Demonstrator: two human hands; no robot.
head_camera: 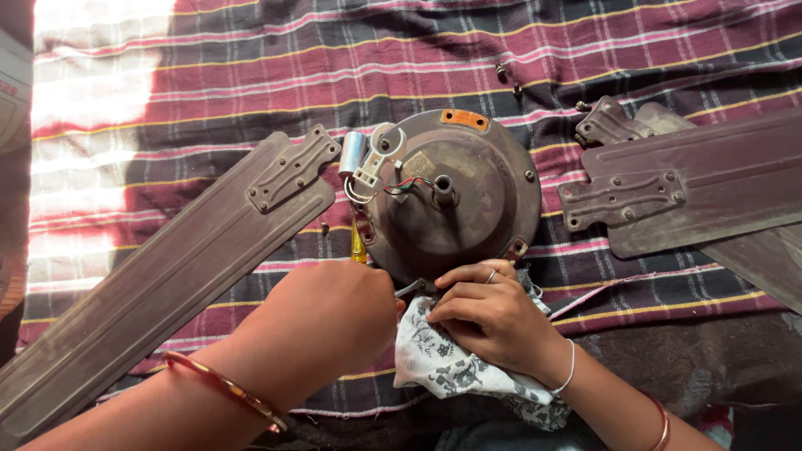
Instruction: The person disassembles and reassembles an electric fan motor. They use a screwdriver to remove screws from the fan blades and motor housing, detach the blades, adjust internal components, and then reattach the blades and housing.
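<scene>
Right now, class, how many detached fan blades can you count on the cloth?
3. One blade lies left of the motor housing. Two lie at the right, an upper blade overlapping a lower blade. Others may be out of frame.

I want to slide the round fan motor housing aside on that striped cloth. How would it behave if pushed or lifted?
The fan motor housing looks like thick metal, so probably heavy and stiff. Lying flat on the striped cloth, it would likely drag and bunch the fabric rather than roll. The small capacitor and its thin wires on top seem fragile.
</scene>
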